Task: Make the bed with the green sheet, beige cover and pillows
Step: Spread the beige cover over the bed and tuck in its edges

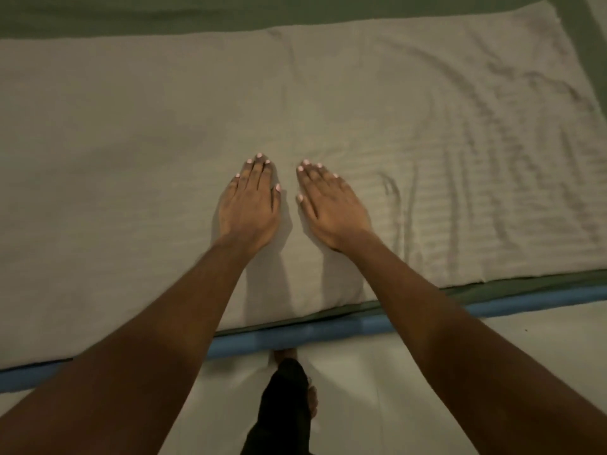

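The beige cover (131, 152) lies spread across the bed, smooth on the left and wrinkled on the right. The green sheet (115, 18) shows beyond its far edge and as a thin strip along the near edge. My left hand (248, 208) and my right hand (331, 211) rest flat, palms down, side by side on the middle of the cover, fingers together and holding nothing. No pillow is in view.
A blue mattress edge (312, 333) runs along the near side of the bed. Pale floor (410, 372) lies below it, where my foot and dark trouser leg (285, 399) stand close to the bed.
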